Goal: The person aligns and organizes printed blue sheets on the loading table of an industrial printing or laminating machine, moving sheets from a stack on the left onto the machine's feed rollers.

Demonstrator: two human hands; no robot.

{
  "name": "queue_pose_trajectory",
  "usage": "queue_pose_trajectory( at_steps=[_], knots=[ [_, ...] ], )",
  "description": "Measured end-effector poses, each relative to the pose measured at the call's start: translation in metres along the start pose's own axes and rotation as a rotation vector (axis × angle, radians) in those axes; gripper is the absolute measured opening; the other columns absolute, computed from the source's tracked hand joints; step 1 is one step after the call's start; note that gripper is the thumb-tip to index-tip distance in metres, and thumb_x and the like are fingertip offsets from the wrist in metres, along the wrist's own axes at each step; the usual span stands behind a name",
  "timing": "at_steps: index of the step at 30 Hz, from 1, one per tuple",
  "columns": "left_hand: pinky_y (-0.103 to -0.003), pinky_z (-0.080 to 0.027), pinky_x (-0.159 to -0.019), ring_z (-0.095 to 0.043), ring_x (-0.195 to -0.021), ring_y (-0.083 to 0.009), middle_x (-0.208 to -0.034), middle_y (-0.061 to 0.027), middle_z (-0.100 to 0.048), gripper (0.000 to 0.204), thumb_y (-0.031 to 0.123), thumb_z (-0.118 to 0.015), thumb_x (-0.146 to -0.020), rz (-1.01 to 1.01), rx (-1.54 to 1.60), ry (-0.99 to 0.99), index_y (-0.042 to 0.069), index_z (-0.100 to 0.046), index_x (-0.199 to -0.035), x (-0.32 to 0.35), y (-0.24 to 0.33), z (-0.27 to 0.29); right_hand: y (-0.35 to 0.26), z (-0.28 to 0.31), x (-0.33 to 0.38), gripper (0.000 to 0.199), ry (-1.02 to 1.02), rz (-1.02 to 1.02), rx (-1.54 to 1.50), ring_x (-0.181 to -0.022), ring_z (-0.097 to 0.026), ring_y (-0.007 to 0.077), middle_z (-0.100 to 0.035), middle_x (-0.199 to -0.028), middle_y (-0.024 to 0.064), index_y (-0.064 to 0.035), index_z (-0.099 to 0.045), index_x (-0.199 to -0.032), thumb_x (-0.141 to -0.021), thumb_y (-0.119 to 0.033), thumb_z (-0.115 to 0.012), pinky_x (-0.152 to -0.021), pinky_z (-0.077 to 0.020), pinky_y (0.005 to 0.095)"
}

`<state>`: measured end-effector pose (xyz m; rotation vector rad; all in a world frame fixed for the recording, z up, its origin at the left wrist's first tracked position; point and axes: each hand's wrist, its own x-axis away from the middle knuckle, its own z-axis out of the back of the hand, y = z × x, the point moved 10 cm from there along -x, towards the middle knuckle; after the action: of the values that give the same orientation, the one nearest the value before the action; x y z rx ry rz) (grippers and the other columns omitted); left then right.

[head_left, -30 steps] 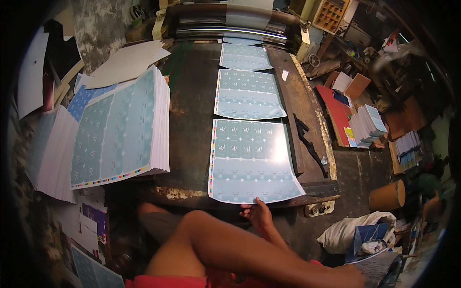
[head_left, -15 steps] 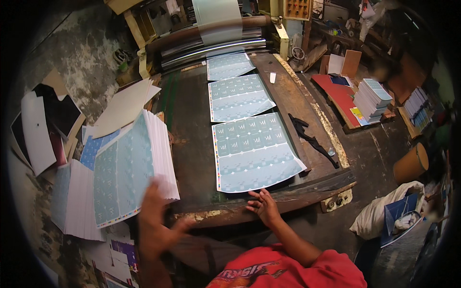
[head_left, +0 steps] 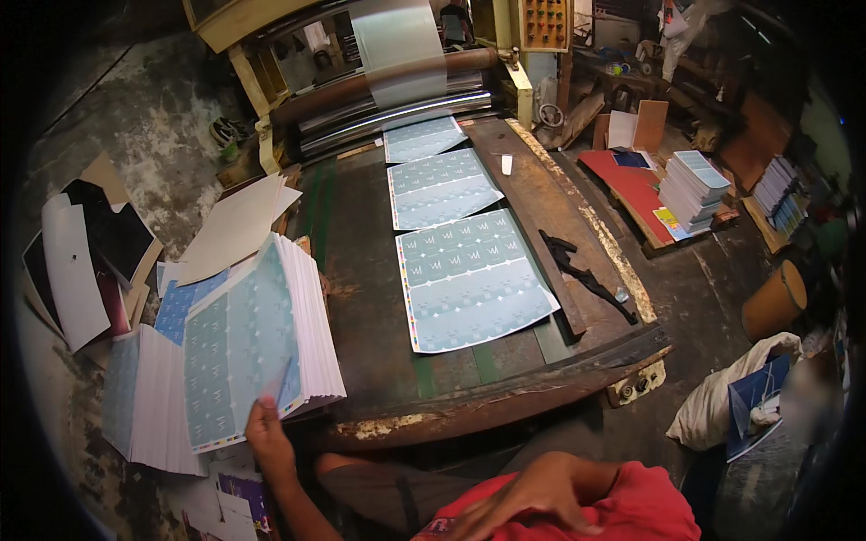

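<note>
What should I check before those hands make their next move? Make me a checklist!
1. Left hand at the near edge of the tall sheet stack: ok.
2. Just one sheet in its grip: cannot tell; the fingers' hold is too small to see.
3. Right hand away from the front sheet: ok, it's in front of the red shirt.
4. Front sheet wholly on the table: ok.
5. Black object off the sheets: ok, it lies to their right.
6. Silver roller stopped: cannot tell.
</note>
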<state>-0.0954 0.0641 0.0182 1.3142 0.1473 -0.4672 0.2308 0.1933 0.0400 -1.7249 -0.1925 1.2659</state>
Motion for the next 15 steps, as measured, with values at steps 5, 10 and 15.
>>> queue_pose_trajectory(
  at_steps=[5, 10, 15],
  knots=[
    [-0.030, -0.041, -0.099, -0.058, -0.104, -0.0172, -0.112, -0.0121, -0.066, 0.040, 0.030, -0.058, -0.099, 0.061, 0.194, 0.149, -0.007, -0.064, -0.115, 0.002, 0.001, 0.023, 0.081, 0.059, 0.063, 0.109, 0.374, -0.689, 0.448, -0.139, -0.034, 0.0358, -0.037, -0.150, 0.0209, -0.0018, -0.026, -0.151, -0.069, -0.045, -0.085, -0.115, -0.0260, 0.0450],
    [-0.049, -0.033, -0.108, -0.067, -0.106, -0.0301, -0.094, -0.0070, -0.074, 0.034, 0.043, -0.064, -0.090, -0.411, -0.159, -0.382, 0.010, -0.074, -0.090, 0.046, 0.096, -0.055, 0.069, 0.125, 0.106, 0.086, 1.084, -0.454, 0.052, -0.126, -0.049, 0.0247, -0.043, -0.146, 0.0150, -0.0057, -0.028, -0.152, -0.084, -0.029, -0.076, -0.106, -0.0405, 0.0394],
    [-0.054, -0.017, -0.116, -0.058, -0.122, -0.0316, -0.109, -0.0045, -0.072, 0.034, 0.047, -0.071, -0.081, -0.586, -0.282, -0.826, 0.017, -0.077, -0.095, 0.095, 0.106, -0.101, 0.084, 0.143, 0.148, 0.061, 1.267, -0.130, -0.319, -0.105, -0.060, 0.0195, -0.059, -0.120, 0.0128, -0.0033, -0.041, -0.139, -0.090, -0.029, -0.068, -0.094, -0.0482, 0.0345]
  ],
)
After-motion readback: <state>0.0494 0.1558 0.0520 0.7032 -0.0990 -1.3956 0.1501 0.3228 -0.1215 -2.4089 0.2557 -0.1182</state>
